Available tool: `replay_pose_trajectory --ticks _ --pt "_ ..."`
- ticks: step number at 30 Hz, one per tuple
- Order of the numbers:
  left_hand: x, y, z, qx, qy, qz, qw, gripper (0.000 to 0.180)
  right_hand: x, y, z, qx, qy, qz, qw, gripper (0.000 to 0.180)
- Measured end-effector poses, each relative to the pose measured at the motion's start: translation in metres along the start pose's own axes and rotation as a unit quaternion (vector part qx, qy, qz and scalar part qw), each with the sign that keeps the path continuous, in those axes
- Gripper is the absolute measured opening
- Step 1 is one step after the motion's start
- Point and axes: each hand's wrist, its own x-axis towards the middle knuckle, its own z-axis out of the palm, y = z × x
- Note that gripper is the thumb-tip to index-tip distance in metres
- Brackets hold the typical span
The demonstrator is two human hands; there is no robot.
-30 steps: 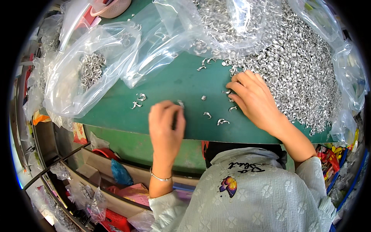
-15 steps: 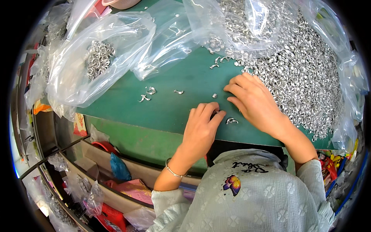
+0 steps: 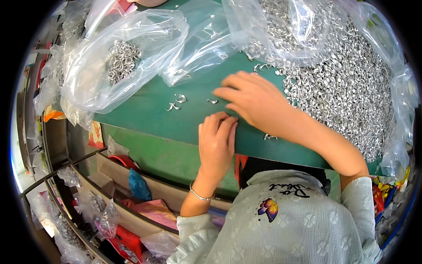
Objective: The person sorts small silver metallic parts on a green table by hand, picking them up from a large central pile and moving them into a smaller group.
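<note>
My left hand (image 3: pixel 216 138) rests at the near edge of the green tabletop (image 3: pixel 145 114). Its fingers are curled and pressed against the thumb; anything inside is hidden. Slightly blurred, my right hand (image 3: pixel 252 99) hovers over the table just beyond and right of the left one, fingers stretched and thumb apart, with nothing seen in it. A single small curved silver metal piece (image 3: pixel 212 101) lies left of its fingertips. Two or three more silver pieces (image 3: pixel 179 99) lie further left. Under my right forearm, another curved piece (image 3: pixel 270 137) is partly covered.
A large heap of silver pieces (image 3: pixel 351 83) spreads over the right side, edged by clear plastic sheeting (image 3: pixel 400 119). At left, an open clear bag (image 3: pixel 88 83) holds a small pile of them. Below the table edge is a divided drawer (image 3: pixel 162 222) with bags and a blue bundle (image 3: pixel 139 184).
My right hand has swung left from beside the heap toward the loose pieces. My left hand has shifted slightly left, its fingers closer together. The whole view has moved a little.
</note>
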Motion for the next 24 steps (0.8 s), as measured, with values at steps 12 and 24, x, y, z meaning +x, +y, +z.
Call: replay_pose_trajectory --ticks 12,24 --pt "0.020 -0.042 -0.015 0.089 0.130 -0.078 0.984 0.023 -0.052 -0.007 -0.033 -0.004 -0.214 -0.046 0.976 0.004" --pt "-0.027 0.059 0.036 -0.121 -0.154 0.017 0.981 0.040 -0.096 -0.001 -0.063 -0.142 -0.065 0.113 0.981 0.025"
